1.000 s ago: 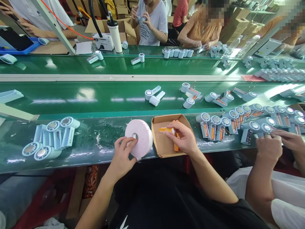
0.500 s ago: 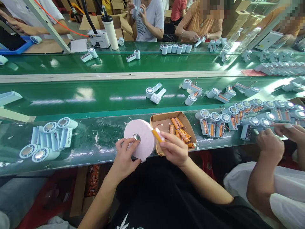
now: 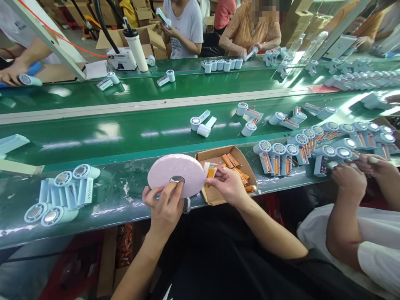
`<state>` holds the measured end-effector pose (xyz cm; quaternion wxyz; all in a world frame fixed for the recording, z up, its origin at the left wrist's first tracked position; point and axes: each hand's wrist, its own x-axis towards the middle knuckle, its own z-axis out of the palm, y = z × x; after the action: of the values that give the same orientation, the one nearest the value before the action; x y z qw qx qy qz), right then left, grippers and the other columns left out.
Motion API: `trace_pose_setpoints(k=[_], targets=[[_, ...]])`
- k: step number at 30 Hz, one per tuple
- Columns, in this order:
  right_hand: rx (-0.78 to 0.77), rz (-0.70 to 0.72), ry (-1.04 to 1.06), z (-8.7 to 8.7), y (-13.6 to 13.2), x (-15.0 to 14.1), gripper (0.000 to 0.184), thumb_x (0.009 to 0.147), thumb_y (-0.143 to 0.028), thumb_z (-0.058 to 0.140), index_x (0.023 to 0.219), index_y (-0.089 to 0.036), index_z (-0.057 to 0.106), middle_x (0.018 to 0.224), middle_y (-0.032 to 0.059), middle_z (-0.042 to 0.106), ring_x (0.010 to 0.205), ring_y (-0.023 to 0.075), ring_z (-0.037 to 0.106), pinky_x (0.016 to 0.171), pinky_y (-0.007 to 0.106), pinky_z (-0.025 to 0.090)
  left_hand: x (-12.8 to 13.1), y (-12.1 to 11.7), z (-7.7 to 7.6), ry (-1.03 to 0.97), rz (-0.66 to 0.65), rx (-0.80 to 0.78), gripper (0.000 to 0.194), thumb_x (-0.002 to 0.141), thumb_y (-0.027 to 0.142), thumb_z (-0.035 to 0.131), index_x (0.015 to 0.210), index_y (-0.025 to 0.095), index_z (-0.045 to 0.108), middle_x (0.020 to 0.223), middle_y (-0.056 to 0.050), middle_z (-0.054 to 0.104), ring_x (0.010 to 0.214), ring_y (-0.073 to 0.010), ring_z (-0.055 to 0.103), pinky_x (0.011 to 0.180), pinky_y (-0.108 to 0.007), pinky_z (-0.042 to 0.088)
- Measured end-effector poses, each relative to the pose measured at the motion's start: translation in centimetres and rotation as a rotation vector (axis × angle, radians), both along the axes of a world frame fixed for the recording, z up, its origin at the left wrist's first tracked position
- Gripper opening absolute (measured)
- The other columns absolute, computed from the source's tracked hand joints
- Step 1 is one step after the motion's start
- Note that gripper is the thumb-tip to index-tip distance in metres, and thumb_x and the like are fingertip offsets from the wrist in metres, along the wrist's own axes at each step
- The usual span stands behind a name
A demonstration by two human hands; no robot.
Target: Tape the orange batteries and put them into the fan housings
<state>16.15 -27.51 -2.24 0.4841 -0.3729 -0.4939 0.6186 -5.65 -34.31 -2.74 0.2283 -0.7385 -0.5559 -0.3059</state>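
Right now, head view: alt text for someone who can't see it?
A person's left hand grips a pale pink tape roll; the right hand holds an orange battery pack close to the roll's edge. A cardboard box of more packs sits alongside; pale-blue fan housings flank them on the green bench.

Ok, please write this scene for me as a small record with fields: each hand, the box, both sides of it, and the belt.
Left hand: grips the pale roll by its centre
Right hand: holds an orange battery pack near the roll's right edge; contact unclear
Box: open cardboard box with more orange packs inside
Left of the roll: light-blue fan bodies, grouped
Right of the box: fan bodies with orange packs; a co-worker's hand farther right
Belt: green belt, several fan bodies on it
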Motion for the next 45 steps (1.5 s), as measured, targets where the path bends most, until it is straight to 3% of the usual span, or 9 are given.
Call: trace_pose_setpoints(k=[3,6,11,15,20,25,28,35,45], targets=[[0.006,-0.254,0.194,-0.9,-0.8,-1.9,0.048,0.084,-0.060,0.085,0.112,-0.022,0.074,0.115,0.0113,0.083,0.109,0.0294,0.080,0.104,0.047,0.064,1.7,0.0,0.0,-0.072,0.050,-0.013,0.047,0.089,0.039,0.080,0.135,0.031,0.071,0.107,-0.009,0.074,0.122,-0.0389,0.050,0.121,-0.067,0.023],[0.006,-0.294,0.238,-1.0,1.0,-0.6,0.045,0.084,-0.056,0.087,0.114,-0.025,0.074,0.121,0.0104,0.083,0.111,0.0289,0.080,0.099,0.045,0.067,2.0,0.2,-0.4,-0.132,0.027,-0.157,0.049,0.086,0.042,0.081,0.133,0.028,0.072,0.105,-0.010,0.072,0.123,-0.0391,0.054,0.119,-0.065,0.028],[0.236,-0.605,0.353,1.6,7.0,8.3,0.033,0.090,-0.048,0.085,0.114,-0.028,0.073,0.125,0.0027,0.081,0.118,0.0184,0.077,0.095,0.030,0.067,-4.9,1.5,-2.5,-0.217,0.133,-0.349,0.050,0.081,0.040,0.081,0.129,0.026,0.073,0.118,-0.013,0.073,0.121,-0.0394,0.057,0.110,-0.061,0.042],[0.200,-0.700,0.388,1.4,6.5,12.5,0.042,0.080,-0.040,0.095,0.114,-0.029,0.074,0.116,0.0005,0.083,0.104,0.0166,0.082,0.080,0.023,0.069,-9.3,2.9,-3.6,-0.306,0.209,-0.374,0.057,0.084,0.050,0.078,0.135,0.026,0.068,0.132,-0.015,0.070,0.128,-0.0408,0.056,0.112,-0.062,0.044],[0.051,-0.622,0.402,-1.1,3.8,10.8,0.052,0.079,-0.040,0.096,0.124,-0.036,0.070,0.112,0.0001,0.084,0.096,0.0194,0.084,0.073,0.026,0.070,-3.0,10.8,-0.8,-0.342,-0.124,-0.566,0.044,0.099,0.050,0.060,0.136,0.027,0.067,0.136,-0.011,0.070,0.133,-0.0328,0.059,0.119,-0.053,0.044],[0.102,-0.600,0.401,-0.6,3.5,10.1,0.050,0.086,-0.045,0.090,0.129,-0.039,0.066,0.117,0.0006,0.083,0.104,0.0204,0.083,0.083,0.030,0.069,6.0,24.6,0.9,-0.297,-0.106,-0.783,0.046,0.100,0.046,0.060,0.138,0.020,0.064,0.141,-0.016,0.067,0.135,-0.0319,0.060,0.117,-0.044,0.045],[0.135,-0.615,0.390,-0.2,2.7,11.6,0.050,0.085,-0.044,0.090,0.128,-0.038,0.066,0.117,0.0023,0.083,0.103,0.0226,0.083,0.082,0.032,0.070,9.1,29.3,0.5,-0.260,-0.061,-0.846,0.043,0.100,0.044,0.061,0.133,0.017,0.063,0.132,-0.019,0.070,0.124,-0.0333,0.066,0.104,-0.044,0.052],[0.102,-0.658,0.434,0.1,2.8,12.9,0.048,0.078,-0.039,0.096,0.117,-0.033,0.069,0.106,0.0011,0.085,0.092,0.0220,0.084,0.075,0.030,0.069,12.0,30.1,0.2,-0.114,-0.233,-0.918,0.036,0.094,0.040,0.075,0.122,0.017,0.066,0.123,-0.010,0.072,0.111,-0.0241,0.068,0.100,-0.040,0.054],[0.155,-0.476,0.534,3.2,7.5,5.5,0.053,0.075,-0.039,0.097,0.118,-0.031,0.067,0.108,0.0020,0.085,0.090,0.0174,0.081,0.081,0.029,0.065,13.0,31.8,2.1,0.166,-0.238,-1.016,0.049,0.102,0.046,0.068,0.143,0.020,0.061,0.146,-0.013,0.062,0.126,-0.0294,0.065,0.106,-0.055,0.057]])
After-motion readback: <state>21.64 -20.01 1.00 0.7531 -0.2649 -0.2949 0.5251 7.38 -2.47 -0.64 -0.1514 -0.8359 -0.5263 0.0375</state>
